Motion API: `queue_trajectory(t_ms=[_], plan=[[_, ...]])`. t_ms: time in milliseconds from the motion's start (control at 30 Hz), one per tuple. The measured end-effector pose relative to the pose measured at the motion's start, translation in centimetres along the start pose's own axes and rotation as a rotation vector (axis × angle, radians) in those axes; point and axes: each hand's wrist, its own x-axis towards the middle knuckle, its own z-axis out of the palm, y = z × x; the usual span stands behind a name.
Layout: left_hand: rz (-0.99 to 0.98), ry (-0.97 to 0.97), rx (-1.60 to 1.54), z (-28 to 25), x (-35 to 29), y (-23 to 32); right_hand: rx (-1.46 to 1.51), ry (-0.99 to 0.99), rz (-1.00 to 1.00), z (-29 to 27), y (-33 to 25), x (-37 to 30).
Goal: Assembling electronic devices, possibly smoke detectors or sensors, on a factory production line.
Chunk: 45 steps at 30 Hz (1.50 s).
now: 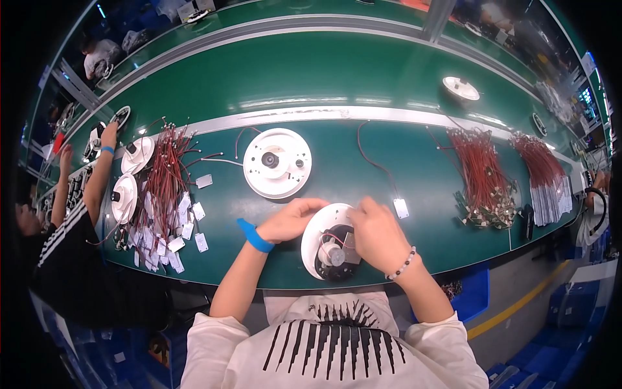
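Near the table's front edge, a white round plastic housing (312, 236) is tilted up in front of me. A black inner part with a silver round motor-like piece (335, 257) and thin red wires shows on it. My left hand (293, 220), with a blue wristband, grips the housing's upper left rim. My right hand (381, 238), with a beaded bracelet, is closed at the upper right of the housing; its fingertips are partly hidden, and what they pinch cannot be made out. Beyond my hands lies another white round housing (280, 185) with a black centre.
At left lie a heap of red wires with white tags (170, 168) and white housings (124, 198). Right of centre is a single wire with a white tag (401, 208). Wire bundles (479, 162) lie at right. A white housing (460, 89) sits on the green belt. A co-worker's arm (97, 175) reaches in at left.
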Motion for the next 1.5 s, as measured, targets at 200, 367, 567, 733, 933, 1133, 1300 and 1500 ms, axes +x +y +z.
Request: queue_trajectory(t_ms=[200, 367, 567, 733, 933, 1133, 1300, 1500], plan=[[0.154, -0.086, 0.205, 0.0, 0.7, -0.6, 0.315, 0.006, 0.088, 0.2, 1.0, 1.0], [0.263, -0.111, 0.452, -0.2, 0.8, -1.8, 0.481, -0.077, 0.192, 0.3, 1.1, 1.0], [0.358, -0.012, 0.323, 0.7, 0.8, -0.6, 1.512, 0.037, 0.444, 2.8, 3.6, 0.6], [0.081, -0.02, 0.446, -0.4, 0.4, 0.2, 1.35, 0.014, 0.559, 4.6, 3.6, -0.6], [-0.117, 0.293, 0.377, -3.3, -2.7, 4.1, 1.183, 0.05, 0.343, 4.5, 4.3, -1.1], [0.046, 0.284, 0.121, -4.3, -3.2, 4.4, 1.028, -0.277, 0.294, 1.5, 3.0, -0.4], [0.15, 0.454, 0.004, -4.2, -3.9, 3.9, 1.134, -0.307, 0.339, 1.7, 3.2, -0.3], [0.197, 1.465, 0.826, -12.6, -9.0, 3.9, 1.069, -0.263, 0.406, 2.9, 4.6, -0.8]])
